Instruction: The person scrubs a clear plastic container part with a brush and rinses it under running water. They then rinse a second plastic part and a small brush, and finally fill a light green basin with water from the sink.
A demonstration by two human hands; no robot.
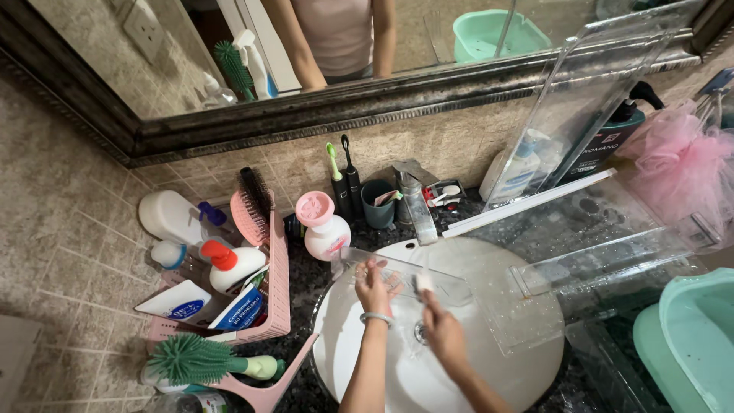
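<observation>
Over a round white sink, my left hand holds a long clear acrylic panel from underneath near its left end. A pale bracelet circles that wrist. My right hand grips a small white object and presses it against the panel's surface. Water shines on the basin around the drain. A chrome tap stands at the back of the sink, just beyond the panel.
A pink basket of bottles, tubes and a hairbrush stands left. A green spiky brush lies below it. Clear acrylic organiser parts rest right of the sink, with a mint basin and pink bath pouf. A mirror hangs above.
</observation>
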